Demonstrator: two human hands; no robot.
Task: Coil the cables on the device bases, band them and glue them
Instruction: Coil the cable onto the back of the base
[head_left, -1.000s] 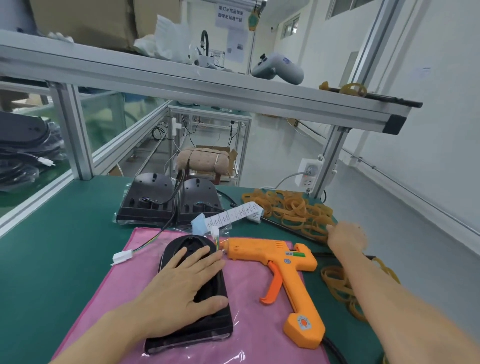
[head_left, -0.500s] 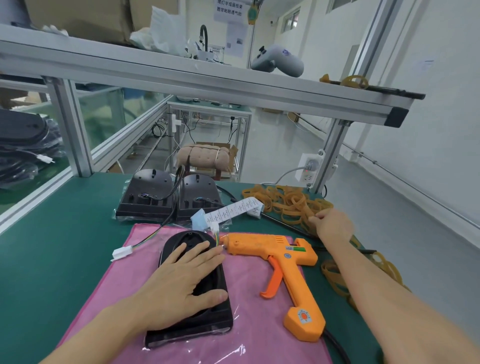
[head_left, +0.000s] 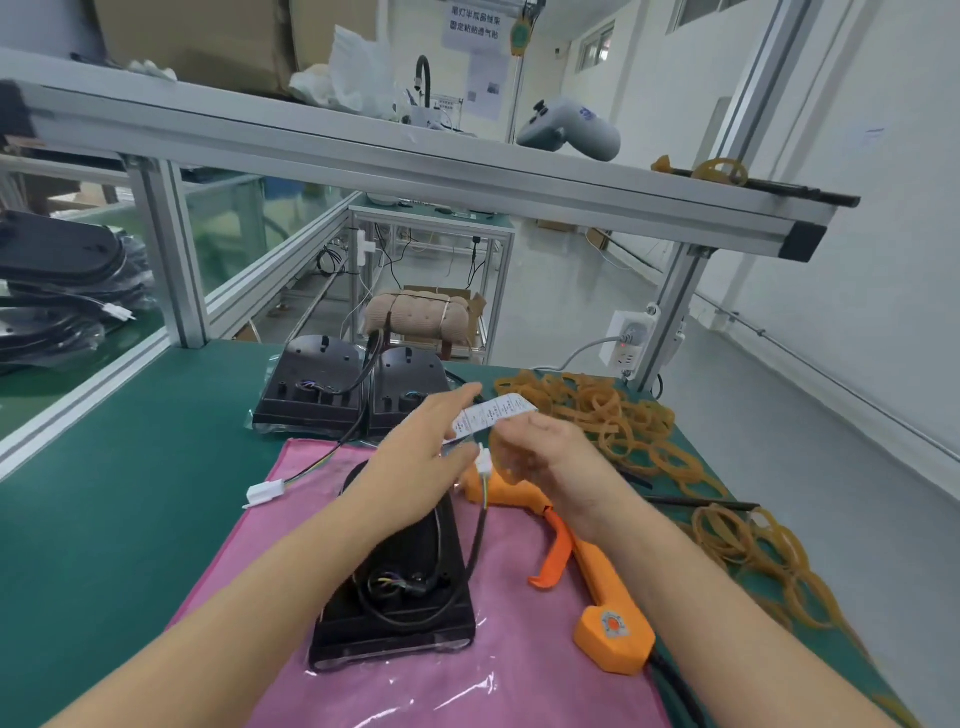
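Note:
A black device base (head_left: 410, 613) lies on a pink cloth (head_left: 519, 675). Its black cable (head_left: 475, 540) rises from the base to a white connector (head_left: 484, 461), which hangs in the air between my hands. My left hand (head_left: 421, 457) is raised over the base's far end; its lower fingers pinch the cable at the connector while the index finger points forward. My right hand (head_left: 545, 457) is just right of the connector, fingers curled on a tan rubber band (head_left: 497, 452). The orange glue gun (head_left: 597, 582) lies on the cloth under my right wrist.
Two more black bases (head_left: 311, 384) stand behind the cloth, one trailing a cable with a white plug (head_left: 265, 491). Loose rubber bands (head_left: 613, 415) cover the table's back right and right edge (head_left: 753, 545). A paper strip (head_left: 498, 413) lies behind my hands. A frame post (head_left: 166, 260) stands left.
My left hand left the base and lifted the cable end. My right hand came back from the rubber-band pile to meet it, carrying a band.

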